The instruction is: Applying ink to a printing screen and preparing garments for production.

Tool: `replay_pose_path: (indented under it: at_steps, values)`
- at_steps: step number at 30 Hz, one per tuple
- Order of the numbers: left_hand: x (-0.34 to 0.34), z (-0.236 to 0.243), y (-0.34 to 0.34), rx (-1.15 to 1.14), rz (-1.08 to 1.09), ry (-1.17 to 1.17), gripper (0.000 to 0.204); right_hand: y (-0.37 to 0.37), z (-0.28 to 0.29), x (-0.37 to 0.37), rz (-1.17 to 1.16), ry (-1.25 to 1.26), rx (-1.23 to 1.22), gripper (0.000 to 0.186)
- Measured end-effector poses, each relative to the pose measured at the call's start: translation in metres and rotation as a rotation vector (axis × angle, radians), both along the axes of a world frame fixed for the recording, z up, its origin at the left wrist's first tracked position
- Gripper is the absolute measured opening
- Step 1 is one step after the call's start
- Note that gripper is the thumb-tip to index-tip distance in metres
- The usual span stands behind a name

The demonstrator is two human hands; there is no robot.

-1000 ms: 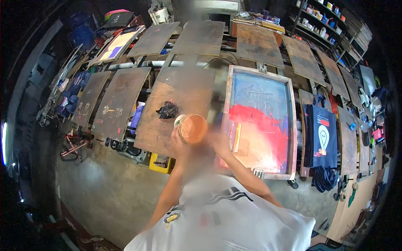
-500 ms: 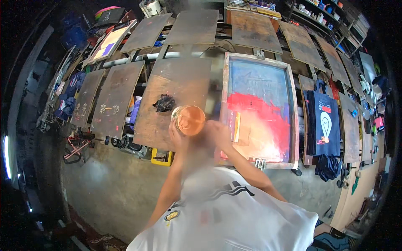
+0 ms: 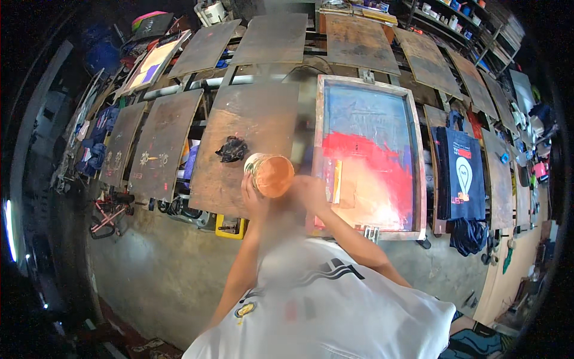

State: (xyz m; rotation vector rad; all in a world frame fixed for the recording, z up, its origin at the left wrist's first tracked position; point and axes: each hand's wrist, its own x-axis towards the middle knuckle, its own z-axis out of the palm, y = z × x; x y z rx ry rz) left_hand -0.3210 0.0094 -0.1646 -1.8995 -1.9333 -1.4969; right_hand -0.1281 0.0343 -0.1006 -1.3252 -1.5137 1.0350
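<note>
My left hand (image 3: 253,192) is wrapped round the side of a round tub (image 3: 250,166), which is tilted so its mouth faces me. Orange paint or ink (image 3: 275,176) coats the inside. To the right of the tub is my right hand (image 3: 312,190), its fingers blurred by a smear down the middle of the picture; whether it grips anything is unclear. Below the tub lies a brown wooden board (image 3: 218,188), with a crumpled black plastic bag (image 3: 232,149) on it. A framed printing screen (image 3: 366,110), smeared red and orange over blue, sits beside my right hand.
Inside the screen's lower left lies a yellow-edged strip, likely a squeegee (image 3: 338,181). Dark printed tote bags (image 3: 463,173) rest on a board at the right. More boards (image 3: 272,39) line the far side. A yellow-framed object (image 3: 232,227) stands below the board's front edge.
The tub has tipped a little, and more of its outer wall shows at the left. My hands stay close to where they were; the whole view has shifted slightly.
</note>
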Motion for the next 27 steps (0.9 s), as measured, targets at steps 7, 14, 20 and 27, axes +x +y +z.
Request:
replay_pose_path:
  at_steps: [7, 14, 20, 27]
  values:
    - [-0.003, -0.004, -0.001, -0.004, -0.028, -0.102, 0.079, -0.005, -0.021, -0.007, -0.008, 0.228, -0.137, 0.021]
    - [-0.004, -0.004, 0.002, -0.033, -0.030, -0.170, 0.084, -0.002, -0.021, 0.010, -0.004, 0.302, -0.118, 0.021]
    - [-0.006, -0.003, 0.004, -0.042, 0.006, -0.111, 0.088, 0.003, -0.022, 0.026, -0.056, 0.586, -0.331, 0.024]
    - [-0.012, -0.004, 0.006, -0.084, 0.043, -0.127, 0.095, 0.004, -0.003, 0.038, -0.078, 0.651, -0.248, 0.025]
